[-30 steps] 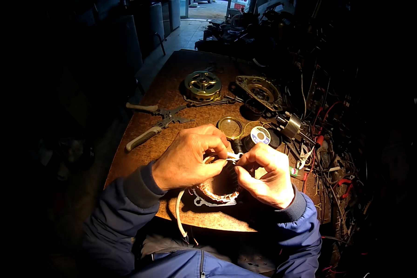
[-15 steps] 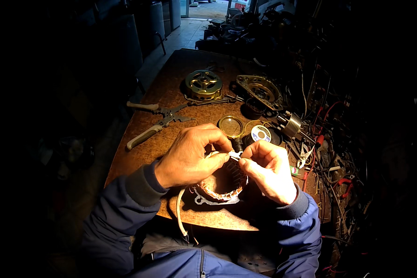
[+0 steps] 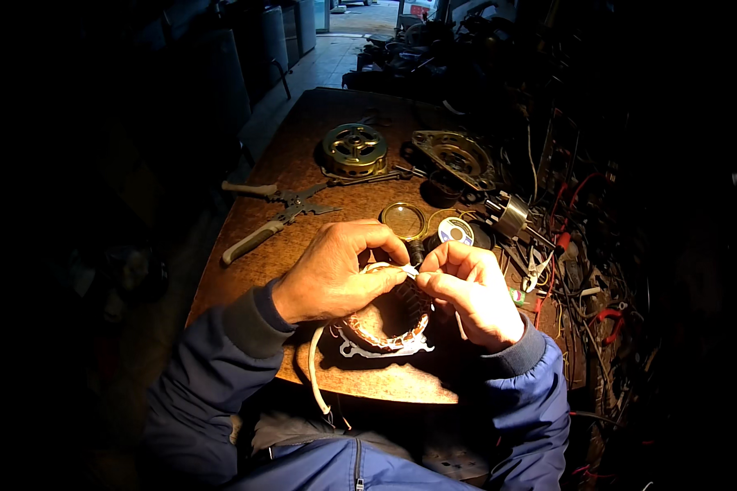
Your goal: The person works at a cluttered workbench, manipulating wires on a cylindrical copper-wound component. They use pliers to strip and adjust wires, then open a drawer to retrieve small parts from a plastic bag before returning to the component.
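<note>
A motor stator (image 3: 389, 344), a ring of copper windings with a light metal flange, rests close to the near edge of the wooden table. Above its far rim, my left hand (image 3: 340, 274) pinches a white wire (image 3: 407, 269) between thumb and forefinger. My right hand (image 3: 471, 299) has its thumb and forefinger pressed together at the end of that same wire, just right of the left fingertips. The fine detail between the fingertips is too small to make out. A pale sleeved cable (image 3: 314, 372) runs from the stator over the table edge.
Wire strippers (image 3: 282, 214) lie spread at the left. Farther back are a round slotted motor cover (image 3: 354, 150) and a metal end housing (image 3: 458, 155). A magnifying glass (image 3: 404, 220), a solder spool (image 3: 455, 231), a cylindrical metal part (image 3: 509, 214), pliers (image 3: 535, 272) and tangled wires crowd the right.
My right fingertips have moved slightly left, closer to the left ones, and less of the white wire shows between them. My left hand keeps its pinch almost in place.
</note>
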A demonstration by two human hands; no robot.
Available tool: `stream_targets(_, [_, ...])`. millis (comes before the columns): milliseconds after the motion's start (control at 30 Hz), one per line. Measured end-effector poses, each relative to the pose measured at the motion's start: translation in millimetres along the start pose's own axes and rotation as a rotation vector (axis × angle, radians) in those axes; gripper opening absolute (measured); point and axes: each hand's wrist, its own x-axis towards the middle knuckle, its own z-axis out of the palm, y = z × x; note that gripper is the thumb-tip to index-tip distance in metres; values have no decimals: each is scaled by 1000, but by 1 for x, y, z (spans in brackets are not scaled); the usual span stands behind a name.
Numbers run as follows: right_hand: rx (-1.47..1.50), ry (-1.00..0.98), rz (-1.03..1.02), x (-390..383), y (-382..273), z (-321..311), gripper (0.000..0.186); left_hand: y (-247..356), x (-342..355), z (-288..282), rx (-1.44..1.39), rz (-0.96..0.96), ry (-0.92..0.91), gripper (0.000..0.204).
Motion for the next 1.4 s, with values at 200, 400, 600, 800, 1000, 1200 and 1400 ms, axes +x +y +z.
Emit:
stream_targets(200, [-152, 74, -224, -3, 7, 8, 12, 5, 1, 0, 17, -3, 0, 13])
stream_targets(400, [-788, 183, -661, -6, 4, 8, 12, 2, 0, 2, 24, -17, 11, 12])
stream_targets(600, [-790, 202, -639, -7, 4, 13, 12, 3, 0, 3, 36, 10, 28, 12])
stream_targets(800, [-785, 240, -673, -5, 10, 12, 11, 1, 3, -5, -39, -26, -94, 15])
stream_targets(1000, [-720, 230, -685, -2, 12, 17, 9, 2, 3, -35, -43, -101, 78, 21])
stream_targets(1200, [-193, 109, -416, 1, 19, 6, 7, 31, -51, -47, 108, -166, 252, 22])
stream_targets(1400, [-135, 150, -442, 15, 22, -11, 9, 39, -109, -12, 33, -338, 223, 45])
